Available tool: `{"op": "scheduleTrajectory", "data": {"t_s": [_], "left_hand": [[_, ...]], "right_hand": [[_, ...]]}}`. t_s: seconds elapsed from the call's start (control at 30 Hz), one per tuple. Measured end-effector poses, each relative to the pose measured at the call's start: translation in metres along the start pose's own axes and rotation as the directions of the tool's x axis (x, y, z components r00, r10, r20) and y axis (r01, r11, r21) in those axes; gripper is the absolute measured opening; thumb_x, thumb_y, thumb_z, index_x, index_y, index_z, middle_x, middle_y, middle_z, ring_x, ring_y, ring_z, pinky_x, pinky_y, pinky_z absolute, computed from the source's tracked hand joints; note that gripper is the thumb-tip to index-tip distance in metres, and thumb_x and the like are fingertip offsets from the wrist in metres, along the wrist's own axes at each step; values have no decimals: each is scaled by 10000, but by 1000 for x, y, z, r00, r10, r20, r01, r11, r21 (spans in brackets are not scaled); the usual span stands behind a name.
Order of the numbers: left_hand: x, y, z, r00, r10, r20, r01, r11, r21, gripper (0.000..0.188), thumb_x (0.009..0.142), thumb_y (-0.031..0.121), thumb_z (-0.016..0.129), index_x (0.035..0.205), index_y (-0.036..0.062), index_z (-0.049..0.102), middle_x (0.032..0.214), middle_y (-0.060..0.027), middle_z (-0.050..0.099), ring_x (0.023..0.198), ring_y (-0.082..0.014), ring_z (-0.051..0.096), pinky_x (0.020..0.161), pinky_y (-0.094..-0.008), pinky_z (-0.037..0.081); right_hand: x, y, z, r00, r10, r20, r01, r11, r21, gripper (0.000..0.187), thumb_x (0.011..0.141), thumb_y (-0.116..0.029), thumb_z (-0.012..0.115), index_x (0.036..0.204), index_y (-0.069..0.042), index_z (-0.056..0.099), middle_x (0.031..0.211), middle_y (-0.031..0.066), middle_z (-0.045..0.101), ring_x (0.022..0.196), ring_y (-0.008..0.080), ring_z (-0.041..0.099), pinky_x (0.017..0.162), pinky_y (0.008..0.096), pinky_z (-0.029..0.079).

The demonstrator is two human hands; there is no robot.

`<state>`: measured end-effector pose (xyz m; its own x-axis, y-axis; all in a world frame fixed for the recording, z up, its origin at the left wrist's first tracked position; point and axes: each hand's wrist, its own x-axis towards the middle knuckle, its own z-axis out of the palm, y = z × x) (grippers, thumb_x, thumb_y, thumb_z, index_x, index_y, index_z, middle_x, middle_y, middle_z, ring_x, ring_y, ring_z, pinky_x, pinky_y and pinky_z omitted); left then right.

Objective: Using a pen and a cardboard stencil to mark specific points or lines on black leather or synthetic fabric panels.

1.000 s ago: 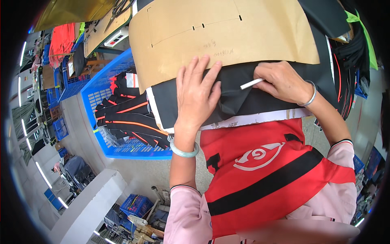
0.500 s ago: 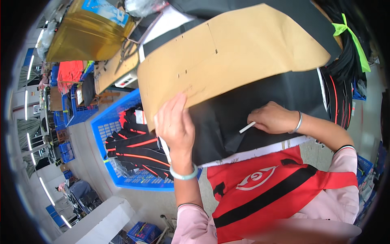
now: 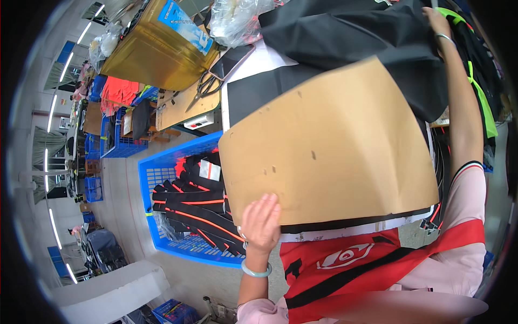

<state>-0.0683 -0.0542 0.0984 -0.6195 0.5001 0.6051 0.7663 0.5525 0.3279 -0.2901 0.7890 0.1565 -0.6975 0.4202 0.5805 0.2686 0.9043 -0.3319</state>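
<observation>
A large brown card pattern sheet (image 3: 334,146) lies over black sheet material (image 3: 350,40) on the table, its near edge close to my body. My left hand (image 3: 261,222) rests flat on the near left corner of the card, fingers stretched out. At the far right, my right arm reaches out over the black material, and my right hand (image 3: 438,26) is closed at the top edge of the view. A short white stick (image 3: 435,3), like chalk, pokes out of its fingers; the rest is cut off or hidden.
Left of the table stands a blue basket (image 3: 148,194) of black strips with orange lines (image 3: 199,202). Scissors (image 3: 204,89), a phone-like dark slab (image 3: 232,60), a gold tin (image 3: 156,48) and clear plastic bags (image 3: 237,21) lie at the far left. Black bundles with a neon-green tie (image 3: 480,97) hang at right.
The card has come nearer to me, covering the black material by my body. My right hand has swung from the near edge to the far right. My left hand moved slightly right and nearer.
</observation>
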Motion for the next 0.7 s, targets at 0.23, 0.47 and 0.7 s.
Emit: {"op": "scheduleTrajectory", "data": {"t_s": [0.23, 0.47, 0.7], "left_hand": [[-16, 45, 32, 941, -19, 338, 27, 999, -20, 331, 839, 119, 691, 1168, 81, 709, 1280, -106, 690, 1186, -300, 651, 961, -445, 501], [-37, 72, 72, 875, 6, 483, 42, 995, -89, 440, 795, 165, 740, 1230, 122, 686, 1352, -77, 643, 1211, -260, 621, 940, -397, 478], [-44, 76, 99, 867, -76, 492, 138, 986, -90, 425, 819, 273, 792, 1226, 200, 696, 1506, -135, 506, 1400, -346, 448, 1098, -556, 332]], "right_hand": [[-112, -85, -8, 981, 30, -191, 40, 935, 352, 379, 1056, -281, 445, 1363, -173, 640, 1069, 23, 710, 938, 133, 669, 829, 291, 539], [-246, -200, 16, 742, -285, 607, 328, 944, 41, 443, 905, 33, 491, 1322, -55, 613, 1242, 169, 678, 1179, 362, 634, 1040, 368, 476], [-247, -224, 7, 937, -328, 120, 271, 900, 342, 283, 1029, -217, 527, 1169, -20, 673, 1021, 138, 700, 1013, 272, 661, 885, 391, 520]]}}
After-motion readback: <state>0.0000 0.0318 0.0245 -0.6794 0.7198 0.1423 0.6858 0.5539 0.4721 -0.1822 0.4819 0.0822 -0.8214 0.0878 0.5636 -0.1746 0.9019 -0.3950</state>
